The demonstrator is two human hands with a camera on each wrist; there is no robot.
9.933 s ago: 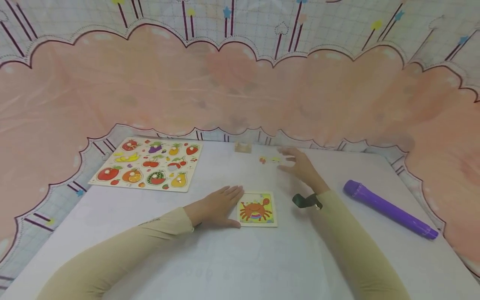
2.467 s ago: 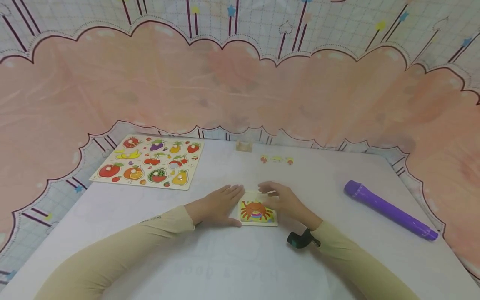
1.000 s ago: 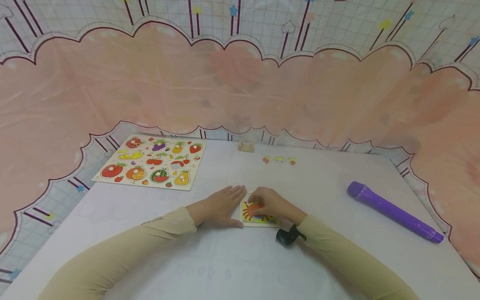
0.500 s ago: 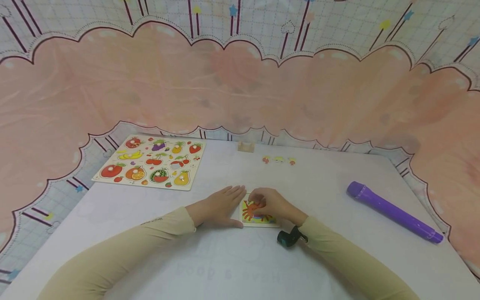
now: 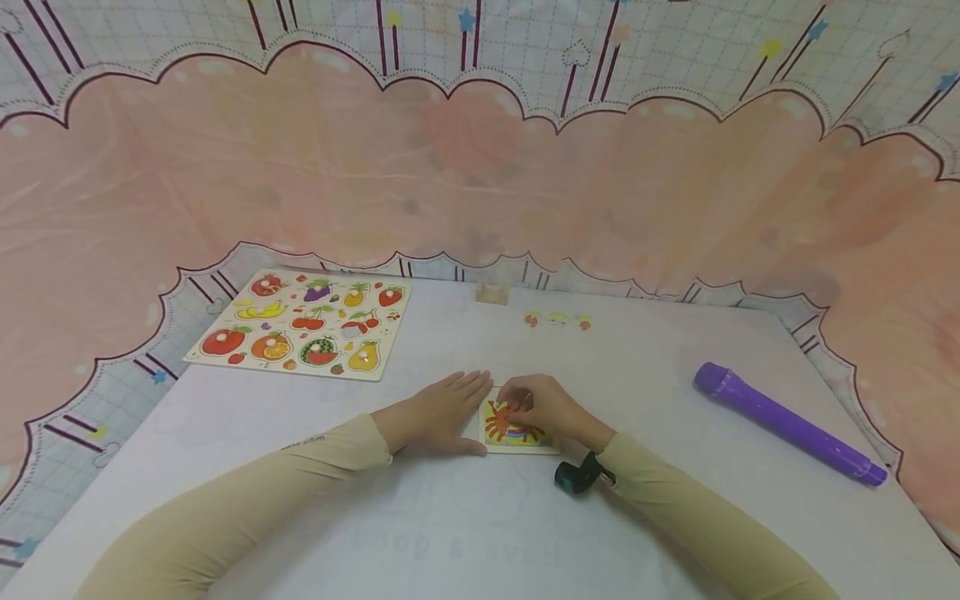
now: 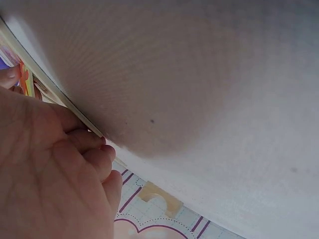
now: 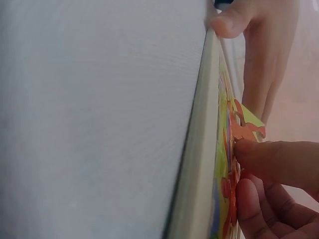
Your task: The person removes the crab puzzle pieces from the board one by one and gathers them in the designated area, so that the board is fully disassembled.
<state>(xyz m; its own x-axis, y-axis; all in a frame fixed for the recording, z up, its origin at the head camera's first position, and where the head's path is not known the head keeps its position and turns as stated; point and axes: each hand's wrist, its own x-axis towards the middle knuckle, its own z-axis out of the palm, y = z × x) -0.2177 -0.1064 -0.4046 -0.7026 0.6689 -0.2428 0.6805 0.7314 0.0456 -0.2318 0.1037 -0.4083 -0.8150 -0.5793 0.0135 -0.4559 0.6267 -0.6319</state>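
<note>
We work over a white desk [image 5: 450, 517], with the fruit peg board [image 5: 386, 346] lying toward its far left corner and the purple microphone [image 5: 787, 425] slanting along near its right edge. Our left hand [image 5: 437, 412] lies flat with its fingers extended, wrapped round nothing; fingertips and thumb touch the left edge of the crab puzzle [image 5: 517, 451], which sits out in the middle of the desk, well in from every edge. Our right hand [image 5: 551, 410] is bent over that puzzle from its right side, its grip closed to a pinch. By the far edge of the desk stands a wooden block [image 5: 492, 294], and just to its right three small pieces [image 5: 557, 318] sit in a row, too small to make out for certain. Smallest of what we handle is the crab piece [image 7: 243, 131] in that pinch, tilted, one corner standing proud of the puzzle.

We judge the step in hand to be working this one piece at its place, though we cannot tell whether it is being seated or lifted. Seating would call for levelling the raised corner, lining up the crab's outline and pressing gently, the left hand bracing.
</note>
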